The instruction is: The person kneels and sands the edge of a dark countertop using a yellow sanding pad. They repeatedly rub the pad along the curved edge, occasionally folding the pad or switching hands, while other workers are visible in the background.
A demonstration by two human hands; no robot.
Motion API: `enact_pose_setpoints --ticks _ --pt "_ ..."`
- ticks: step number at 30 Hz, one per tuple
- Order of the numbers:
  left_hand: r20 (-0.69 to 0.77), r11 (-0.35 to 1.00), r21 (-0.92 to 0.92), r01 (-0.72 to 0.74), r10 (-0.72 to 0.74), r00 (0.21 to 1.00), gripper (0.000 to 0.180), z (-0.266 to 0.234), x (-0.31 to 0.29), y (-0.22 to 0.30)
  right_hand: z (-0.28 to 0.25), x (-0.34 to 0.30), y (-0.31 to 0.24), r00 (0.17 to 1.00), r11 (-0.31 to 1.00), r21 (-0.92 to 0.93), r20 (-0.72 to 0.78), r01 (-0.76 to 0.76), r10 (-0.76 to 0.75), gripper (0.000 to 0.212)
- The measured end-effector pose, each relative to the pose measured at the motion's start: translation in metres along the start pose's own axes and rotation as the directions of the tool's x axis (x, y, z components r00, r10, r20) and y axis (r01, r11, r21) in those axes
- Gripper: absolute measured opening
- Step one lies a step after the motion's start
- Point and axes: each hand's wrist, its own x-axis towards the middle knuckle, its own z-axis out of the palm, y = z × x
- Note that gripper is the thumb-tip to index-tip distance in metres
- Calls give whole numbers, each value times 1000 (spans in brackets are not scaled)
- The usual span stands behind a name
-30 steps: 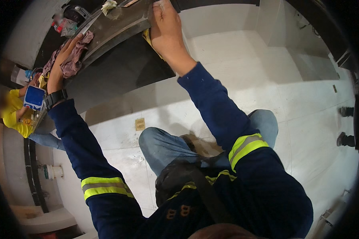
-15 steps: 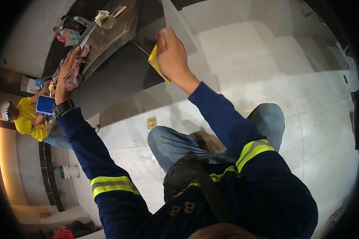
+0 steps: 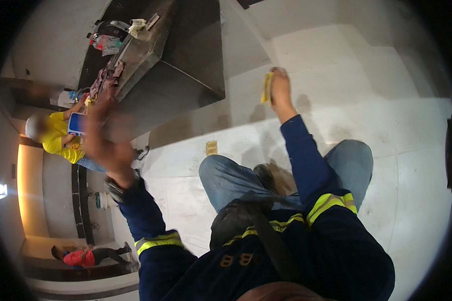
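Our right hand is closed on a thin yellow sheet, held out above the floor, apart from the dark bench. Our left hand is too blurred for us to tell whether its fingers are apart or together; it is nearest a purple rag along the bench edge. To handle the sheet well, we would judge it best to keep it flat under the fingers, press evenly and ease off at the bench's corner (sharp edges could snag it)

The bench has dark faces meeting at a thin, pale seam, and a clear plastic bag lies further along it. The pale floor is tiled and smudged, with a square drain cover near our knee. Off to our left are a co-worker in yellow, a glowing wall strip and, further off, a person in red
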Motion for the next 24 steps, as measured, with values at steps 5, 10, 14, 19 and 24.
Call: enact_pose_setpoints --ticks 5,10,14,19,24 --pt "701 832 415 -367 -35 712 81 33 3 41 -12 23 -15 984 959 246 -76 -141 164 27" --pt "628 691 610 -388 -123 769 92 39 21 33 -9 24 5 976 927 342 -88 -157 198 23" --pt "687 657 615 -436 -175 705 93 40 9 40 -22 41 36 964 890 409 -80 -200 254 22" --pt "769 718 519 -464 -154 620 92 48 -4 48 -15 19 -9 949 808 504 86 -304 303 22" --pt "658 949 173 -263 87 748 77 79 -27 70 16 -62 -122 945 878 442 326 -186 37 21"
